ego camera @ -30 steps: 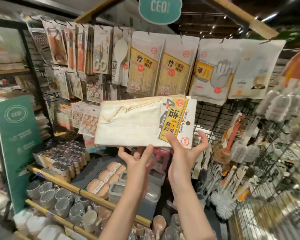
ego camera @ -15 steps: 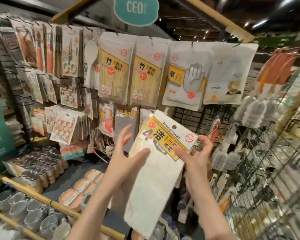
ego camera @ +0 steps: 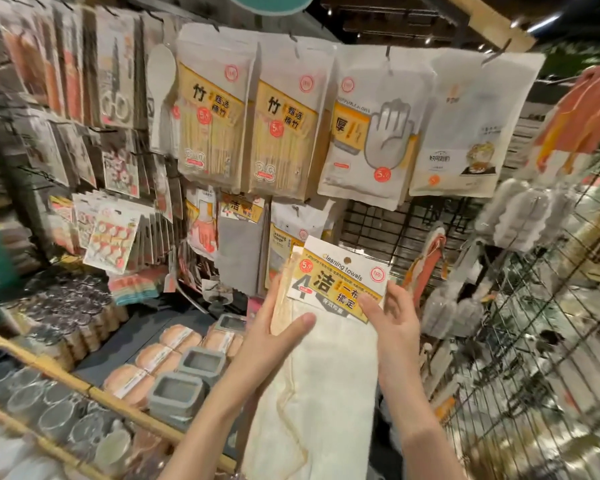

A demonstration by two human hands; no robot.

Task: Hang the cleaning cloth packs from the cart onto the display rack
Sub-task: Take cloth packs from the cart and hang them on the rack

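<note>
A cream cleaning cloth pack (ego camera: 323, 386) with a yellow and white header card (ego camera: 340, 278) hangs upright between my hands, its punched hole at the top. My left hand (ego camera: 274, 337) grips the pack's left edge, thumb across the front of the cloth. My right hand (ego camera: 392, 323) pinches the card's lower right corner. The pack is held in front of the black wire display rack (ego camera: 371, 223), just right of a grey cleaning cloth pack (ego camera: 239, 244) that hangs there. No cart shows in this view.
Bamboo stick packs (ego camera: 215, 112), a glove pack (ego camera: 371, 133) and other bags hang along the top row. Below left, shelves hold sponges (ego camera: 156, 358), grey boxes (ego camera: 181, 393), jars and cups. A wire rack with brushes (ego camera: 520, 216) stands to the right.
The pack has turned from tilted to upright and moved closer to the rack. My left hand went from open beside it to gripping its left edge. The camera has tipped downward.
</note>
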